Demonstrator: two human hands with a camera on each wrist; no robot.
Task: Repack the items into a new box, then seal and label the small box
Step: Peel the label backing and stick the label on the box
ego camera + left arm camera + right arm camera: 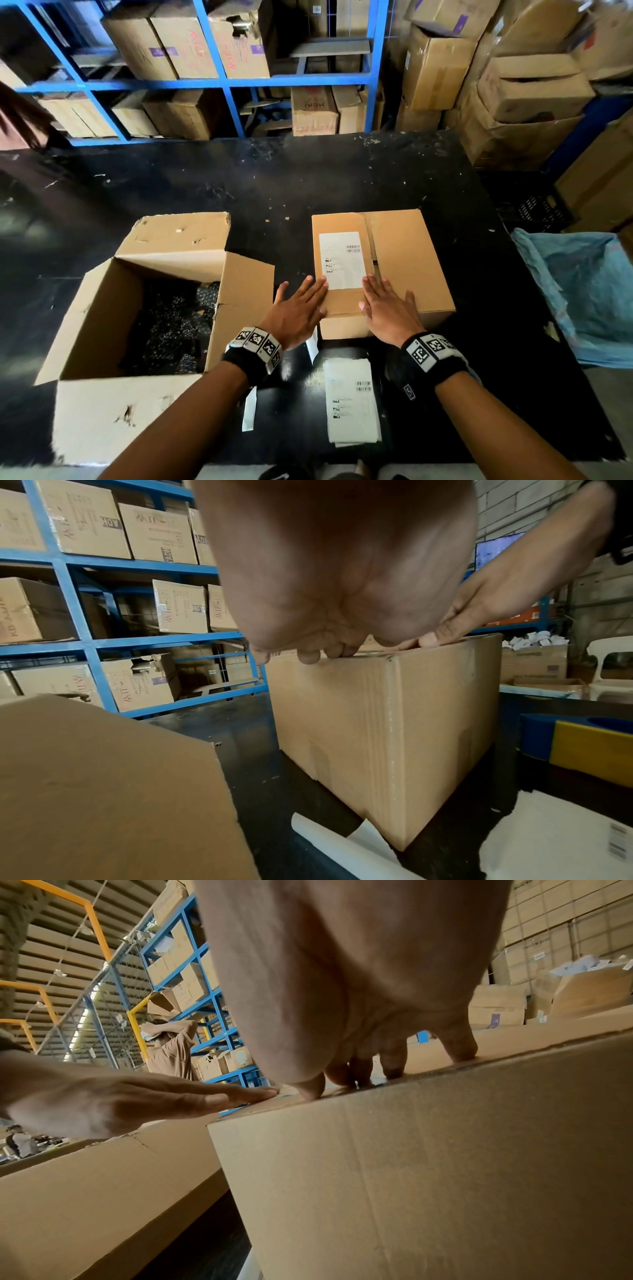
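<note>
A small closed cardboard box [407, 260] stands on the black table [274, 181], with a white shipping label [340, 260] stuck on the left half of its top. My left hand [298, 313] lies flat at the box's near left edge, fingertips beside the label's lower left corner. My right hand [387, 308] lies flat on the top by the label's lower right corner. The left wrist view shows the small box [387, 737] from the side, the right wrist view shows the same box [428, 1164] with fingertips [394, 1069] pressing on it.
A large open cardboard box [113, 329] with dark bubble wrap inside stands at the left. A stack of label sheets [351, 404] and backing strips [249, 409] lie near the front edge. A blue sack [582, 294] sits right. Blue shelving [226, 82] with cartons stands behind.
</note>
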